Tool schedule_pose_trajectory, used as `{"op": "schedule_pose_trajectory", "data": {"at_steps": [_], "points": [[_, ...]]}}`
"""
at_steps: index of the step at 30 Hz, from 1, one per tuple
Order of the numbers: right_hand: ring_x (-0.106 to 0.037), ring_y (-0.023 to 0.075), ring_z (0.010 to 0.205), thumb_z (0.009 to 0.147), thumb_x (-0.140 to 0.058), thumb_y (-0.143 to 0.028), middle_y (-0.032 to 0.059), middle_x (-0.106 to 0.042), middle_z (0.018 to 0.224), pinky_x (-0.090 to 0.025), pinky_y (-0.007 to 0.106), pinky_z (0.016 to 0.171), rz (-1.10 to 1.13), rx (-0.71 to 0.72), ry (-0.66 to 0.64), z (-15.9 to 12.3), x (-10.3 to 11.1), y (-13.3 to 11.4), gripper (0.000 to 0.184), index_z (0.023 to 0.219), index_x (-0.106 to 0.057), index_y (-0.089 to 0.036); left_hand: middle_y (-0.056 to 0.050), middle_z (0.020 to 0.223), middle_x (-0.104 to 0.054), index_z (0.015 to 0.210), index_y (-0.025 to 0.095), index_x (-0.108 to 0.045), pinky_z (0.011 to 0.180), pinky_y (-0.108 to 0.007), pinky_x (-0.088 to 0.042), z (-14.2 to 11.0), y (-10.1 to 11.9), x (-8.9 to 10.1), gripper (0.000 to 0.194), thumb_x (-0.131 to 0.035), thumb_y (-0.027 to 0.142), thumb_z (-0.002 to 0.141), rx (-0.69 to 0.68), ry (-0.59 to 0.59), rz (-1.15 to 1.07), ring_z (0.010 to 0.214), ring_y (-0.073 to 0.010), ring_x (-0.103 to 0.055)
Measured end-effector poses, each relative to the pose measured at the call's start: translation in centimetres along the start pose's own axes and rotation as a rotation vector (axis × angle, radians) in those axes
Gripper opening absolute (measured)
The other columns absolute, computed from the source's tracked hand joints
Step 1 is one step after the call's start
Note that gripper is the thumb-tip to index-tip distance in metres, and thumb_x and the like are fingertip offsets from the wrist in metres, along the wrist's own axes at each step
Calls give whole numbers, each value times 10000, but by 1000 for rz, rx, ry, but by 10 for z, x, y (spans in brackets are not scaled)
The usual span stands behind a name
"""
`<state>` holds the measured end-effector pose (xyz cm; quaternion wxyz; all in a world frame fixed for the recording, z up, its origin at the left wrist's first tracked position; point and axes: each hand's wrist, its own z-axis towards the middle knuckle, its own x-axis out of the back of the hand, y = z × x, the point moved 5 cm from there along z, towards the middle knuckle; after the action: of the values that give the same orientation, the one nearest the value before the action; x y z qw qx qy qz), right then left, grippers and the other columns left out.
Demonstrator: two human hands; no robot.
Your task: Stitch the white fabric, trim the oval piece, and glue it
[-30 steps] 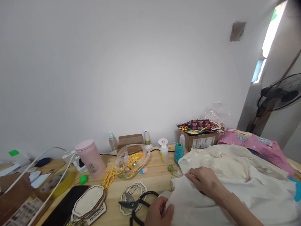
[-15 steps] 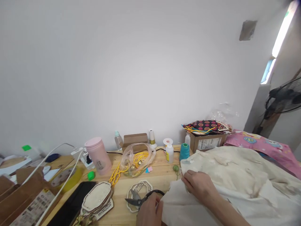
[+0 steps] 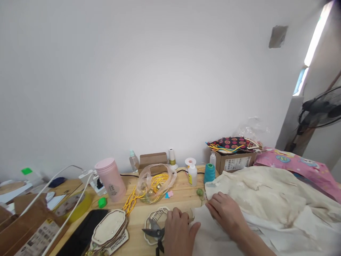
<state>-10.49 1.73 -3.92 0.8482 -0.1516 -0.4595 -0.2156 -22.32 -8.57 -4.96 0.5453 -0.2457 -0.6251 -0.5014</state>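
Note:
A large white cloth (image 3: 266, 192) with beige stains lies bunched over the right side of the table. My right hand (image 3: 226, 215) is closed on its near-left edge, fingers curled over the fabric. My left hand (image 3: 179, 231) is at the cloth's left corner, fingers bent and thumb out to the right, with a small beige piece (image 3: 189, 214) showing by the fingertips. Just left of that hand lie dark-bladed pruning shears (image 3: 153, 231), their handles partly hidden, on a pale fretwork wooden frame (image 3: 147, 224).
Stacked wooden plaques (image 3: 109, 227) and a black phone (image 3: 82, 231) are at left, near a pink tumbler (image 3: 112, 181). Behind are a plastic bag of yellow cords (image 3: 157, 183), a glue bottle (image 3: 192, 176), a teal thread spool (image 3: 210, 173) and a full cardboard box (image 3: 234, 161).
My left hand has moved up and right, off the shears' handles, to the cloth's corner, where the beige piece now shows. My right hand stays on the cloth edge.

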Motion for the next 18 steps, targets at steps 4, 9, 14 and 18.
{"op": "schedule_pose_trajectory", "data": {"at_steps": [4, 9, 14, 18], "points": [[-487, 158, 630, 901, -321, -226, 44, -595, 640, -301, 271, 593, 45, 3, 50, -3, -1, 2, 385, 631, -592, -183, -95, 885, -557, 777, 170, -653, 756, -388, -302, 6, 4, -4, 196, -564, 331, 710, 30, -28, 42, 893, -291, -451], [-496, 158, 627, 910, -304, -265, 45, -592, 630, -321, 260, 583, 116, -11, 81, -5, -3, 4, 408, 629, -587, -179, -81, 881, -572, 747, 182, -650, 757, -380, -304, 6, 9, -11, 121, -541, 226, 716, 43, -23, 25, 892, -272, -465], [-526, 150, 569, 899, -304, -335, 36, -592, 578, -372, 245, 551, 284, -109, 180, -15, 21, 22, 416, 627, -584, -190, -85, 881, -589, 836, 197, -650, 759, -375, -351, 2, -3, -8, 212, -539, 348, 738, -19, 118, -86, 858, -254, -505], [-534, 163, 495, 821, -370, -465, 16, -593, 536, -386, 246, 470, 335, -536, 374, -32, 77, 94, 388, 655, -592, -194, -90, 877, -619, 832, 208, -652, 780, -366, -402, -7, -31, -3, 305, -464, 441, 774, -184, 305, -168, 847, -232, -547]]}}
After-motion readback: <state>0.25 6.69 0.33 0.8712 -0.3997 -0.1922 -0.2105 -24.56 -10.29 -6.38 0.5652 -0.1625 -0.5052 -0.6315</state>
